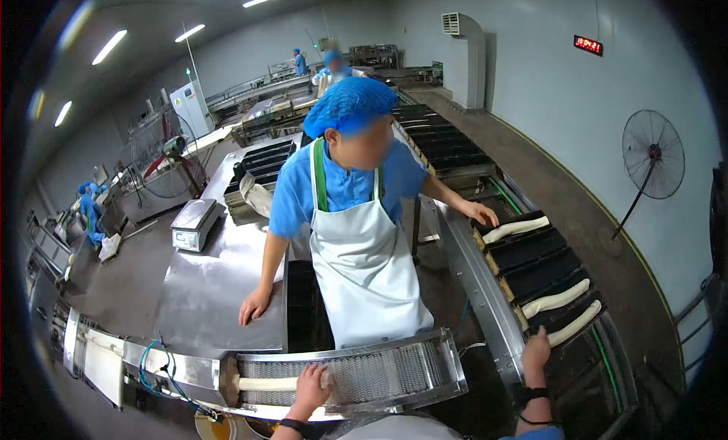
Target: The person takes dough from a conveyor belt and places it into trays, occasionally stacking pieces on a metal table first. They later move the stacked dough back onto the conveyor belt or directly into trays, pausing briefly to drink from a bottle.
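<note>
A long pale dough strip (267, 384) lies along the metal mesh conveyor (387, 372) in front of me. My left hand (311, 388) is closed over its right end, fingers bent across the dough. To the right, my right hand (535, 352) is at the near end of another dough strip (575, 325) in a black trough of the baking tray (531, 273). Its thumb points up and its fingers look closed on the dough end, though partly hidden. A further dough strip (556, 297) rests in the neighbouring trough.
Across the conveyor stands a co-worker (356, 212) in a white apron, one hand by a dough strip (517, 229) on the tray, the other on a steel table (205, 296). A scale (196, 224) sits on that table. More black trays (440, 136) line the right-hand conveyor.
</note>
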Motion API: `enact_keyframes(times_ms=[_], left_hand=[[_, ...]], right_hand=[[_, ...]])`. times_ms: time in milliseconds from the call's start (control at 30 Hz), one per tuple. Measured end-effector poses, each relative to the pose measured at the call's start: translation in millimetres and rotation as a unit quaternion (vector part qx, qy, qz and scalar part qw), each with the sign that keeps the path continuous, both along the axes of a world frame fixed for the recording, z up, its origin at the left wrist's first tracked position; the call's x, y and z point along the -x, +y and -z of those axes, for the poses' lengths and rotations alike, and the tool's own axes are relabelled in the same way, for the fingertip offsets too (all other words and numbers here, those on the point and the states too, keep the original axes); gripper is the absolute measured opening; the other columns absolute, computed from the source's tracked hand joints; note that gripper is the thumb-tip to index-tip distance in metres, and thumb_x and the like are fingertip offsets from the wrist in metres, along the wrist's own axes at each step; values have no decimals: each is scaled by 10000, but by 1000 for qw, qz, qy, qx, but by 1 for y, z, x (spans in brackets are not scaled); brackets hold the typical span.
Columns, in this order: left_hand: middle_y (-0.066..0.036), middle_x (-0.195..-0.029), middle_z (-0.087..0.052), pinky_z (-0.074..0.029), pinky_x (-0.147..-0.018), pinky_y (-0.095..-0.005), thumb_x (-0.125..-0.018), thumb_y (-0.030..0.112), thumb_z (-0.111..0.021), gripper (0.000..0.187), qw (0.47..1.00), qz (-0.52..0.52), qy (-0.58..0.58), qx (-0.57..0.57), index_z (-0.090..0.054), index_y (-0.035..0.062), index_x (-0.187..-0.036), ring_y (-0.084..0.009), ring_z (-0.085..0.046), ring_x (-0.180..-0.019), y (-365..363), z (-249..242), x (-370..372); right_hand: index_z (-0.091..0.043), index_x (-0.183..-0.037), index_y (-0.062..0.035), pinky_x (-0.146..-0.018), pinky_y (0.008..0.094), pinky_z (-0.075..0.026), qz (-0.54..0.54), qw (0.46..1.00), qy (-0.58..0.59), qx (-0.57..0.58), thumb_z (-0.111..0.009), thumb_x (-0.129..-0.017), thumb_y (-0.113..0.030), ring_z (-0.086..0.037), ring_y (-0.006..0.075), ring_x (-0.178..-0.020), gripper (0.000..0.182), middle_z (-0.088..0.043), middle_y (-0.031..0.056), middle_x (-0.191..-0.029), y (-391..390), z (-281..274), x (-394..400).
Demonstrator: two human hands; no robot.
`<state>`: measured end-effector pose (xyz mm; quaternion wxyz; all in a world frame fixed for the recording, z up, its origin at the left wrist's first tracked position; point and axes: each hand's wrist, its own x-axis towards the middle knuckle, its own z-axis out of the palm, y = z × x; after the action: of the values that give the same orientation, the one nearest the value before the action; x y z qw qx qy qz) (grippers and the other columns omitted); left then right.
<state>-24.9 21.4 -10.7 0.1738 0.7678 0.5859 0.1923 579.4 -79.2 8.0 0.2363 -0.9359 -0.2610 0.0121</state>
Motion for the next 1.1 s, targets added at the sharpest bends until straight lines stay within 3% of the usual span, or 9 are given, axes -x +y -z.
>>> enact_keyframes(times_ms=[33,67,200,333,433,733,967,1033,1100], left_hand=[[-152,-1303,-595,-415,-1044,-498,-754,245,-772,575,995,21,85,-54,-601,140,-1293,-354,-535,-1241,4,5,5],[-124,-1324,-595,-356,-1075,-549,-751,361,-780,596,993,-19,63,98,-611,154,-1284,-330,-538,-1245,8,8,13],[-85,-1279,-622,-299,-1087,-612,-767,471,-756,598,974,-16,187,129,-626,184,-1275,-297,-553,-1237,5,2,34],[-60,-1225,-644,-305,-1093,-604,-753,420,-770,548,973,-33,205,103,-649,212,-1246,-270,-591,-1179,-3,7,54],[-47,-1214,-648,-310,-1090,-604,-734,380,-778,522,967,-58,218,115,-666,227,-1221,-258,-593,-1172,-5,6,66],[-59,-1133,-662,-321,-1071,-629,-685,382,-794,463,959,-112,236,109,-716,233,-1117,-262,-606,-1131,-14,17,95],[-101,-1038,-691,-410,-944,-548,-665,437,-815,515,951,-116,274,79,-718,192,-1108,-289,-650,-1042,-26,12,84],[-130,-986,-722,-462,-943,-515,-620,532,-811,549,953,-91,189,217,-751,155,-1015,-309,-684,-986,-21,-8,65],[-157,-941,-734,-520,-853,-448,-696,546,-772,536,955,-85,136,248,-748,122,-1023,-335,-703,-921,-13,10,65]], right_hand=[[-468,-1373,7,-1020,516,-400,-74,996,-9,42,-592,-892,-50,-553,419,-1144,499,-587,261,-1214,1,-11,12],[-468,-1373,7,-1020,516,-400,-74,996,-10,41,-592,-892,-50,-553,419,-1144,499,-587,261,-1214,1,-20,22],[-460,-1386,-15,-1025,505,-396,-120,989,-71,55,-599,-899,-75,-546,384,-1151,511,-602,217,-1155,7,-40,34],[-490,-1336,14,-944,493,-415,-127,983,-128,35,-623,-850,-69,-560,394,-1056,511,-614,214,-1055,7,-26,29],[-467,-1358,39,-1055,492,-380,-125,984,-105,69,-630,-874,-91,-521,392,-1162,528,-578,240,-1161,-3,-21,29],[-503,-1284,52,-1007,481,-408,-124,978,-165,36,-723,-750,-84,-521,408,-1128,593,-563,238,-1139,-50,0,31],[-493,-1268,77,-1039,508,-390,-67,994,-80,-18,-720,-742,-67,-468,425,-1202,590,-514,275,-1218,-62,-55,76],[-500,-1265,61,-1032,511,-390,-117,988,-81,-52,-712,-740,-63,-465,426,-1202,579,-502,275,-1225,-61,-34,92],[-544,-1235,15,-1023,506,-387,-174,983,-10,-66,-697,-733,-60,-464,424,-1194,530,-519,251,-1200,-54,-34,120]])
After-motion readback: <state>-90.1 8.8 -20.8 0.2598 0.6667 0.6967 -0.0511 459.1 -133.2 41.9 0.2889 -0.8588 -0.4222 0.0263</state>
